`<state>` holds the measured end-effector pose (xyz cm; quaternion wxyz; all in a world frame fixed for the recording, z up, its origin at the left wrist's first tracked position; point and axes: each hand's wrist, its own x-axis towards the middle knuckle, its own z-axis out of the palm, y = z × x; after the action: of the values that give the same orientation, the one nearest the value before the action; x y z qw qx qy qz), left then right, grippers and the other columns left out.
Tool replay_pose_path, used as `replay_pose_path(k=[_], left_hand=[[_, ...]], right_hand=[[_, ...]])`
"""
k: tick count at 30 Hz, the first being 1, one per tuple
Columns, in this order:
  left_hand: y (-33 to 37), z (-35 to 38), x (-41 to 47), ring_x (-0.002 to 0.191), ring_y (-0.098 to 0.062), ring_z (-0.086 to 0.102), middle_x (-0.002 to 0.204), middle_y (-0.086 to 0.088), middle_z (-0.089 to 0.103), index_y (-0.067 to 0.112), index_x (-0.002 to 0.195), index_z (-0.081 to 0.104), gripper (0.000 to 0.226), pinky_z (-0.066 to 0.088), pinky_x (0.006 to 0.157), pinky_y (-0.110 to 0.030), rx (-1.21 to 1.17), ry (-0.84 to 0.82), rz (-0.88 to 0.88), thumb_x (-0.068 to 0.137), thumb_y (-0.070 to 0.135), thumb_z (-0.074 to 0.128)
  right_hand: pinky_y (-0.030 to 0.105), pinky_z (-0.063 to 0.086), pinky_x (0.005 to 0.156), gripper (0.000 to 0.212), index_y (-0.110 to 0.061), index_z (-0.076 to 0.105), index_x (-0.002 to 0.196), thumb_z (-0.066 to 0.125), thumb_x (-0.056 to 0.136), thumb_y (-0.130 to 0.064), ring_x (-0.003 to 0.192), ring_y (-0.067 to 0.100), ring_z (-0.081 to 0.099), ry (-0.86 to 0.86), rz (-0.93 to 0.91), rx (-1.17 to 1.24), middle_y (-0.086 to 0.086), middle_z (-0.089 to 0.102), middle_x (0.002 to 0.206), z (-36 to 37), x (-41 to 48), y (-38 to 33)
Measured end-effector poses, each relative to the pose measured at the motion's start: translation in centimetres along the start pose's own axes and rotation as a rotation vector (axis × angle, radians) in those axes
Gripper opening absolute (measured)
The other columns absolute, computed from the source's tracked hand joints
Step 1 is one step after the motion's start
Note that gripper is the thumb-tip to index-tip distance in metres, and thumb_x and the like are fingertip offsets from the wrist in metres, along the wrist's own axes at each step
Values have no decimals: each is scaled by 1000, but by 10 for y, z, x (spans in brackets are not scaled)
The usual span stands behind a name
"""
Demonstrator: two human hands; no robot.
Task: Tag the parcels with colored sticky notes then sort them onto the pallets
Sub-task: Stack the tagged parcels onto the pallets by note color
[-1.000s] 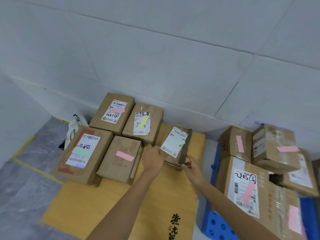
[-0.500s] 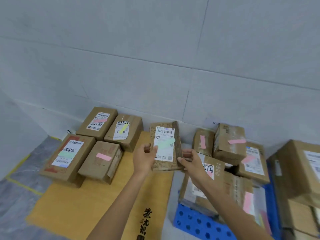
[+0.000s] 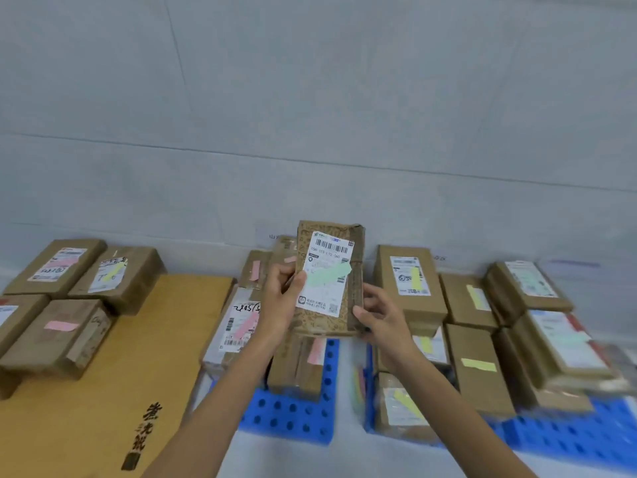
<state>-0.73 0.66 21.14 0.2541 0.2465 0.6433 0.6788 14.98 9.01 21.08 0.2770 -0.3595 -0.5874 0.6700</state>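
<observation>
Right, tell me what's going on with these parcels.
A person holds one small brown parcel up in both hands: the left hand grips its left edge, the right hand its lower right corner. A green sticky note is already on its label. The parcel is not yet set down. Below, pink-tagged parcels sit on the middle blue pallet, yellow-tagged parcels on the right blue pallet, and a few tagged ones on the orange board at the left.
</observation>
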Motion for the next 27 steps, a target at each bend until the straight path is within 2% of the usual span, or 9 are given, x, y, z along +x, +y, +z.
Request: replay_pose_path(k=[3,6,8,10,14,18,22,25,27], left_hand=[[6,41,-10,83,-12,67,92,5,69,10,91,52,7,55,69,-26,0,-87,-3,94,14,57],[7,76,-18,86,-24,68,94,-9,70,8,89,51,10,54,74,-40,15,-167,-4,94,13,57],[7,98,-23,87,-27,67,93,-11,70,10,87,51,10,53,76,-44,5,-209,-13,94,11,57],[6,117,-32,85,-22,68,92,-7,71,9,87,52,9,54,72,-38,-2,-259,-6,94,11,58],[4,155,-48,80,-8,68,90,3,71,12,91,56,8,54,68,-24,37,-368,37,92,17,62],[-1,198,-67,96,-6,62,107,5,65,23,100,55,5,52,80,-25,88,-519,38,95,22,56],[3,249,-78,110,-6,54,117,10,56,22,124,53,28,49,90,-24,142,-586,69,96,25,54],[7,294,-82,113,-6,54,121,10,56,25,132,50,34,48,93,-27,144,-633,87,98,26,51],[5,331,-86,119,-7,51,129,8,54,26,134,49,35,44,98,-28,154,-657,113,98,25,50]], right_hand=[[31,58,65,37,-19,56,122,56,91,1,93,20,64,89,-5,35,4,61,95,-41,-15,-4],[25,56,60,37,-20,55,123,55,92,0,90,14,63,177,-25,50,1,61,96,-73,-33,-10],[30,58,64,38,-21,54,123,55,92,0,90,15,62,234,-26,56,0,58,96,-92,-44,-11],[36,59,71,38,-21,54,125,55,93,0,93,17,62,294,-20,50,2,55,97,-109,-55,-12],[33,59,70,37,-20,57,125,57,92,-3,99,22,62,424,-16,55,6,60,103,-149,-78,-12],[35,60,71,33,-23,59,122,59,92,-8,92,19,65,530,-11,53,4,66,102,-198,-95,-15],[24,56,58,27,-24,60,116,58,93,-9,82,14,64,625,-2,83,3,66,101,-253,-91,-28],[33,55,71,30,-16,60,122,59,93,-11,78,13,61,634,-16,62,5,64,106,-308,-84,-40],[35,55,73,29,-12,61,123,58,94,-12,77,14,62,639,-30,27,6,67,101,-353,-78,-49]])
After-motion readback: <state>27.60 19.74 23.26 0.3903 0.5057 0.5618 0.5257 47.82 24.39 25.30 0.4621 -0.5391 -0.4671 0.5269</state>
